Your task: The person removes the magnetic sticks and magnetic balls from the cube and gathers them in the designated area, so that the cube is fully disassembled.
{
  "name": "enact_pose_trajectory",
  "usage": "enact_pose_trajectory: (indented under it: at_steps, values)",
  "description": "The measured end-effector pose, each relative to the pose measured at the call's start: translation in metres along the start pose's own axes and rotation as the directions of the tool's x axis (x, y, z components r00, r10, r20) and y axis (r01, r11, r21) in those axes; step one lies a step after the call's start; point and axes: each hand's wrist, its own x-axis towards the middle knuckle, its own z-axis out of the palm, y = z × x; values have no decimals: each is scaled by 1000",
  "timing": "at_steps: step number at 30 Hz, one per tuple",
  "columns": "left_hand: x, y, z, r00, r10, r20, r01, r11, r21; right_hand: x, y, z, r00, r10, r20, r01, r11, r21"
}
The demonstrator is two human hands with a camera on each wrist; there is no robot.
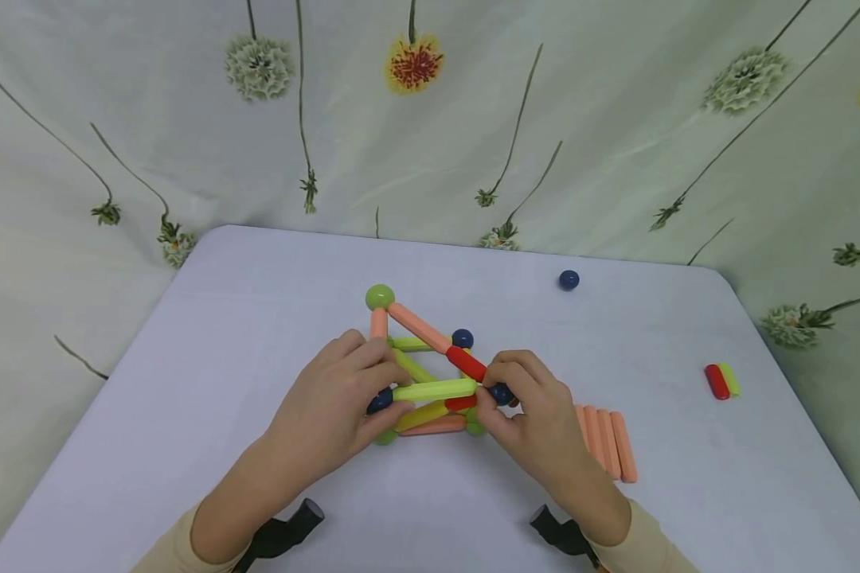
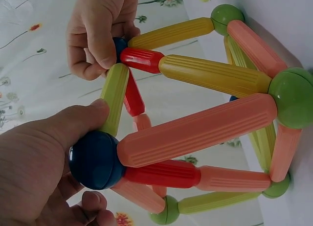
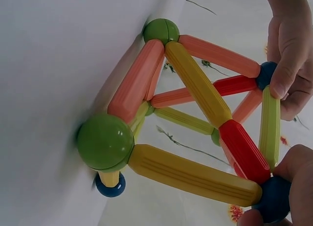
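A frame of magnetic rods and balls stands on the table, with peach, yellow and red rods joined by green balls (image 3: pixel 105 143). At its top, a yellow-green rod (image 1: pixel 437 389) spans two dark blue balls. My left hand (image 1: pixel 344 390) pinches the left blue ball (image 2: pixel 95 160), its thumb lying against the rod's end. At the other end my right hand (image 1: pixel 533 414) holds the right blue ball (image 3: pixel 274 201) between thumb and fingers. From that ball a red rod (image 1: pixel 466 364) and a peach rod (image 1: pixel 419 326) run up to a green ball (image 1: pixel 380 297).
Several peach rods (image 1: pixel 609 442) lie side by side right of my right hand. A short red piece (image 1: pixel 717 382) and a yellow-green one (image 1: pixel 729 380) lie farther right. One loose blue ball (image 1: pixel 569 280) sits near the back edge of the white table (image 1: pixel 258 278).
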Motion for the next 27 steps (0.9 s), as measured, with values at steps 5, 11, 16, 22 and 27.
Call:
enact_pose_trajectory:
  at_steps: [5,11,16,22,27]
  values:
    - [0,0,1,1000,2,-3,-2,1000,-5,0,-1,2,1000,15,-23,-16,1000,-21]
    - [0,1,2,1000,0,-2,0,1000,-5,1,-1,4,997,34,-69,-35,999,-21]
    - [0,1,3,1000,1,-3,-1,1000,-4,0,-1,5,993,82,-90,-82,997,5]
    - [-1,1,3,1000,9,-17,-9,1000,-2,0,0,9,987,82,-136,-77,996,39]
    - [-1,1,3,1000,-5,-3,5,1000,6,-1,1,9,988,94,-125,-88,995,53]
